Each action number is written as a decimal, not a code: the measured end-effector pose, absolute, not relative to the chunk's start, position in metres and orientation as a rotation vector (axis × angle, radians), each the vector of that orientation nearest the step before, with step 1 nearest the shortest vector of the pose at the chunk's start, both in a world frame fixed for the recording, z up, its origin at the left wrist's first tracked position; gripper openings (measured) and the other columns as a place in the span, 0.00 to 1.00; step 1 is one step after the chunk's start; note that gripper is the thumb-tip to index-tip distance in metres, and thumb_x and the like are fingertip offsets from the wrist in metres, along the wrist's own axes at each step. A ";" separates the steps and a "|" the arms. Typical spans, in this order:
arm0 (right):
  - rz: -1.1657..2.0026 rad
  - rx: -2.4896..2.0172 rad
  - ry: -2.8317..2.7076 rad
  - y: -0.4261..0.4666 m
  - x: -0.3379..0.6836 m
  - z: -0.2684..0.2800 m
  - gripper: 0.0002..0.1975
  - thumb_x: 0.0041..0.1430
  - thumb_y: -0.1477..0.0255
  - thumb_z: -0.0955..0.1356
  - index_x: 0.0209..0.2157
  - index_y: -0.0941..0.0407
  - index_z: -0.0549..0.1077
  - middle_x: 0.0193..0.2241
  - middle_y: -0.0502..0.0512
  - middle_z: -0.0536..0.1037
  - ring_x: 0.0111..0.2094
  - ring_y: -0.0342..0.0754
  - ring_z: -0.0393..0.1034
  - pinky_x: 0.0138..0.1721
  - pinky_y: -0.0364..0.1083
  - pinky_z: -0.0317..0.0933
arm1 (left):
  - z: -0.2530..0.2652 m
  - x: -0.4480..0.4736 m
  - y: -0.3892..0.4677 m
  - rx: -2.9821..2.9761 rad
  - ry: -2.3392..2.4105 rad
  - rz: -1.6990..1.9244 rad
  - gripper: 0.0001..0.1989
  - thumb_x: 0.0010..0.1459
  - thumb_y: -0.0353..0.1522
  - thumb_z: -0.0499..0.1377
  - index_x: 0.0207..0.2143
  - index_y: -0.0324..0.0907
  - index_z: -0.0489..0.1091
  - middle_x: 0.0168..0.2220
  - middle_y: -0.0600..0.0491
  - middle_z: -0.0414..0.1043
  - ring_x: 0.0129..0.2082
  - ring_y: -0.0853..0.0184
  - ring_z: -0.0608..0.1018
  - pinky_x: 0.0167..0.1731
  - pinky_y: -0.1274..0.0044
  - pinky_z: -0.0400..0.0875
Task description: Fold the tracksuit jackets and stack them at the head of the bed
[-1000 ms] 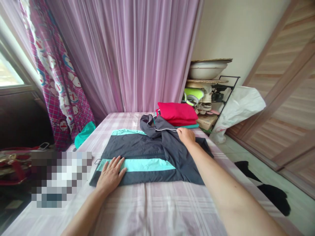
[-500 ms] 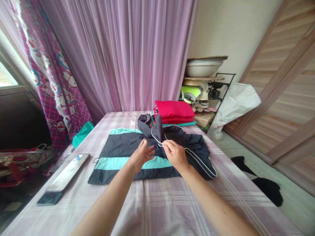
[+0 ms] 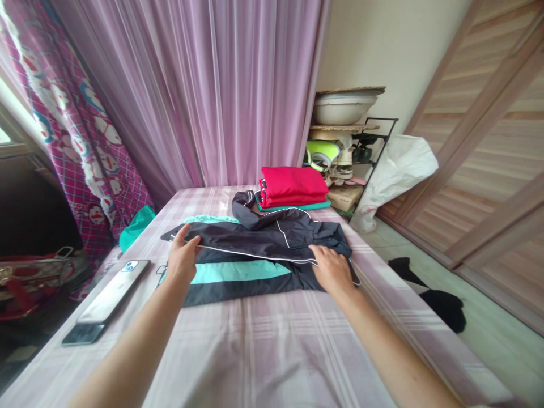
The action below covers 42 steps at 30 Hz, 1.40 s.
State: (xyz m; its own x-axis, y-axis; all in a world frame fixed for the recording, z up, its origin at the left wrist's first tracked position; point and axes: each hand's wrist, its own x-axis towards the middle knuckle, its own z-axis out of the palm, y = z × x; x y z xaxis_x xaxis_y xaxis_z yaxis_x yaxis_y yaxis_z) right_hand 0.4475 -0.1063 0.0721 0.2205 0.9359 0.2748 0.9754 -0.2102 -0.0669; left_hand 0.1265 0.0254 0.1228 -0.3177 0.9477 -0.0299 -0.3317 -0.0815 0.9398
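Note:
A dark jacket [image 3: 255, 241] with mint bands and white piping lies on the bed-like surface, one sleeve stretched sideways across its body. My left hand [image 3: 182, 259] is at the sleeve's left end, its thumb and index finger apart on the fabric. At the right side, my right hand [image 3: 334, 267] has its fingers curled over the jacket near the piping; its thumb is hidden. The jacket's collar or hood part bunches up at the back, touching a stack of folded red clothes [image 3: 295, 186].
A phone [image 3: 108, 297] lies at the left on the checked cloth [image 3: 255, 351], overlapping another dark device [image 3: 83, 333]. Behind stands a rack [image 3: 385, 141] with a basin [image 3: 344, 107] and shoes. Purple curtains [image 3: 238, 85] hang at the back.
My hands have moved apart, left hand to the left and right hand to the right. The sleeve, bunched up before, now lies straight across the jacket. The view has shifted slightly.

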 end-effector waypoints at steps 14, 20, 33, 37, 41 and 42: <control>0.095 -1.872 -1.959 -0.126 0.507 0.035 0.17 0.52 0.81 0.61 0.39 0.53 0.75 0.49 0.56 0.77 0.52 0.50 0.70 0.55 0.51 0.61 | 0.070 0.042 -0.027 1.313 1.658 0.969 0.34 0.50 0.37 0.63 0.60 0.41 0.65 0.20 0.61 0.65 0.21 0.70 0.74 0.22 0.79 0.71; 0.423 -1.971 -2.031 -0.132 0.513 0.069 0.24 0.51 0.71 0.66 0.52 0.55 0.75 0.58 0.62 0.71 0.59 0.55 0.65 0.60 0.53 0.58 | 0.092 0.005 -0.023 1.914 1.909 0.303 0.26 0.56 0.47 0.55 0.52 0.43 0.73 0.24 0.53 0.75 0.24 0.64 0.78 0.24 0.78 0.68; 0.295 -1.722 -2.338 -0.024 0.279 0.072 0.29 0.67 0.57 0.57 0.65 0.52 0.59 0.67 0.58 0.56 0.68 0.53 0.46 0.66 0.60 0.39 | 0.052 0.085 0.007 2.623 1.868 0.213 0.30 0.64 0.47 0.47 0.65 0.46 0.59 0.66 0.48 0.58 0.67 0.53 0.58 0.64 0.54 0.47; 0.243 -1.801 -2.360 -0.041 0.321 0.050 0.31 0.68 0.56 0.55 0.66 0.55 0.58 0.68 0.59 0.54 0.68 0.52 0.45 0.67 0.58 0.37 | 0.039 0.081 0.008 2.618 1.838 0.235 0.31 0.64 0.49 0.46 0.65 0.46 0.58 0.67 0.47 0.57 0.67 0.53 0.58 0.65 0.54 0.46; 0.122 -1.890 -2.293 -0.064 0.382 0.046 0.28 0.68 0.58 0.56 0.65 0.54 0.60 0.67 0.59 0.57 0.67 0.53 0.49 0.65 0.60 0.42 | 0.041 0.082 0.008 2.594 1.815 0.218 0.31 0.64 0.49 0.47 0.65 0.47 0.58 0.67 0.47 0.56 0.67 0.52 0.57 0.64 0.52 0.44; 0.098 -1.928 -2.261 -0.068 0.396 0.044 0.27 0.68 0.59 0.56 0.65 0.52 0.60 0.66 0.58 0.58 0.67 0.53 0.50 0.64 0.60 0.43 | 0.041 0.083 0.008 2.586 1.815 0.213 0.31 0.64 0.50 0.47 0.65 0.47 0.58 0.67 0.47 0.56 0.67 0.52 0.57 0.65 0.52 0.44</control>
